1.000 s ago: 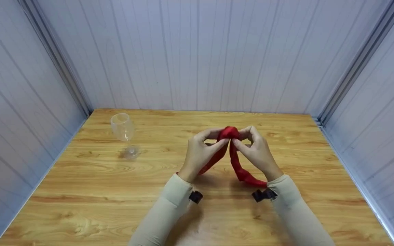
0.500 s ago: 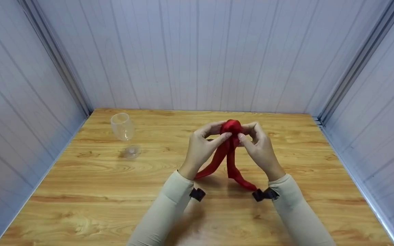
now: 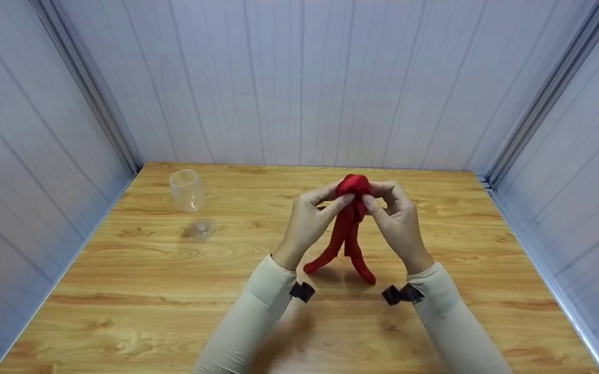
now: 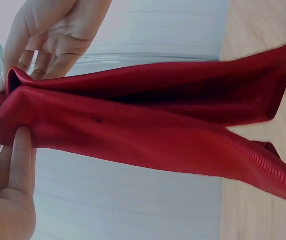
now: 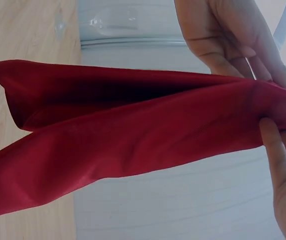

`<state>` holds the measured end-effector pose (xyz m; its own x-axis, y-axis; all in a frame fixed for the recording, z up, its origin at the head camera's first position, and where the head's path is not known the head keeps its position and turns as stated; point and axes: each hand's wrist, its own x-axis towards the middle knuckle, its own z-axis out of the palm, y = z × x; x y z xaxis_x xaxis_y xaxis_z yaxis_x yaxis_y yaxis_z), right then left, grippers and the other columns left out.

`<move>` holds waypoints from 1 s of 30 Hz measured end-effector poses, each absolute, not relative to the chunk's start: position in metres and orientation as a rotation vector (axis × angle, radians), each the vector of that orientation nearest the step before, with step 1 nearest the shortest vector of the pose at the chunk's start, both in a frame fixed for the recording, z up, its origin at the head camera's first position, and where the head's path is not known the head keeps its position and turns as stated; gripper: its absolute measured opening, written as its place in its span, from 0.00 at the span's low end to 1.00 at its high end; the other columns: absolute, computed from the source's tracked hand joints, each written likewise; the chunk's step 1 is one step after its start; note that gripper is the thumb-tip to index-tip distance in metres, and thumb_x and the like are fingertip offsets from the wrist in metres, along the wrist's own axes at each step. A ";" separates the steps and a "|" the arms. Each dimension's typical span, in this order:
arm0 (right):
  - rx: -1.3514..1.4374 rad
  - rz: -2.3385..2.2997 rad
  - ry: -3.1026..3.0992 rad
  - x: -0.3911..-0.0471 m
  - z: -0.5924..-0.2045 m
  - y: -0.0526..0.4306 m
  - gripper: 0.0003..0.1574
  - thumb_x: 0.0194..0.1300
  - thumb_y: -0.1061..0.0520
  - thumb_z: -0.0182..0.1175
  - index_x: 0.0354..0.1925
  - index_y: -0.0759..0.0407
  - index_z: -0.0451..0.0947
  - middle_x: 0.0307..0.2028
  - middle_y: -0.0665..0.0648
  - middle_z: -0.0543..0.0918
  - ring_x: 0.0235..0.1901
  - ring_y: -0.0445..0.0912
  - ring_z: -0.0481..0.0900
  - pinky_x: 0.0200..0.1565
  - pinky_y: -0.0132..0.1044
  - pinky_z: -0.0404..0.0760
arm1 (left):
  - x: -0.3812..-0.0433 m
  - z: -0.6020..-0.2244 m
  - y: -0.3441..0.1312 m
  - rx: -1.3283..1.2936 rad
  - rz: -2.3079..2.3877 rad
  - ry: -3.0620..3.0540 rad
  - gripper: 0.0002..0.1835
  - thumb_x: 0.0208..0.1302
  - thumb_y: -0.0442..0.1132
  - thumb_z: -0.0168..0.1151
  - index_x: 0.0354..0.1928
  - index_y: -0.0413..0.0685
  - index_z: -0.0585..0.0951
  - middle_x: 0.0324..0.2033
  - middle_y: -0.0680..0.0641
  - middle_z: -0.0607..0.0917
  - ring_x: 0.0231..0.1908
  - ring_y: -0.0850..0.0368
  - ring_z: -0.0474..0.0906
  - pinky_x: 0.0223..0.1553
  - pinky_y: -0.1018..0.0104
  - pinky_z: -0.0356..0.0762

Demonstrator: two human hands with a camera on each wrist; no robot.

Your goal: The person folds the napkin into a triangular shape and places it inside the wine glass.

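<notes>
A red satiny cloth (image 3: 354,185), folded into a long strip, is held up by both hands, its bunched top puffed between them. My left hand (image 3: 307,221) pinches the bunch from the left, thumb in front and fingers behind. From the right, my right hand (image 3: 398,221) pinches it the same way, the two thumbs close together. Two loose tails of the cloth hang apart below the hands. In the left wrist view the cloth (image 4: 133,130) stretches rightward from the fingers; the right wrist view shows the folded lengths of cloth (image 5: 148,135) with an opening between them.
A clear stemmed wine glass (image 3: 187,192) stands upright at the back left of the wooden table (image 3: 122,291). Pale panelled walls (image 3: 299,83) enclose the back and both sides. A black wrist strap (image 3: 403,294) shows at the right cuff.
Both hands have risen a little and moved away from the body with the cloth. The tails have slid inward from the forearms and now hang closer together.
</notes>
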<state>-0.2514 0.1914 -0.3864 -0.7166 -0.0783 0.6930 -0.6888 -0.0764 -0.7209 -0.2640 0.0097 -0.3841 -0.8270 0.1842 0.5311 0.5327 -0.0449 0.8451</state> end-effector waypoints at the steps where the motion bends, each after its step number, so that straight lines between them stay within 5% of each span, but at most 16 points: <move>1: 0.828 1.845 -1.747 -0.251 -0.386 0.191 0.14 0.68 0.72 0.59 0.51 0.76 0.73 0.42 0.66 0.79 0.43 0.51 0.79 0.37 0.39 0.85 | -0.264 -0.384 0.010 -0.776 -1.948 -1.973 0.15 0.65 0.44 0.68 0.53 0.52 0.87 0.42 0.55 0.89 0.46 0.59 0.85 0.42 0.60 0.84; 19: 0.823 1.766 -1.636 -0.252 -0.392 0.187 0.14 0.65 0.72 0.64 0.48 0.75 0.75 0.39 0.65 0.81 0.39 0.51 0.80 0.32 0.33 0.82 | -0.259 -0.379 0.011 -0.950 -1.703 -2.168 0.17 0.75 0.47 0.57 0.58 0.48 0.83 0.45 0.51 0.87 0.46 0.63 0.84 0.39 0.67 0.83; 30: 0.874 1.790 -1.662 -0.248 -0.395 0.184 0.12 0.71 0.71 0.54 0.52 0.74 0.73 0.45 0.68 0.78 0.45 0.54 0.79 0.39 0.41 0.85 | -0.261 -0.381 0.012 -0.999 -1.574 -2.291 0.15 0.79 0.48 0.47 0.50 0.46 0.79 0.38 0.52 0.84 0.40 0.61 0.80 0.41 0.66 0.79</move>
<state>-0.2483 0.1836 -0.3945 -0.6439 -0.0410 0.7640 -0.7589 -0.0931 -0.6445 -0.2609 0.0116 -0.3810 -0.7555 0.4204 0.5025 0.6198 0.2104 0.7560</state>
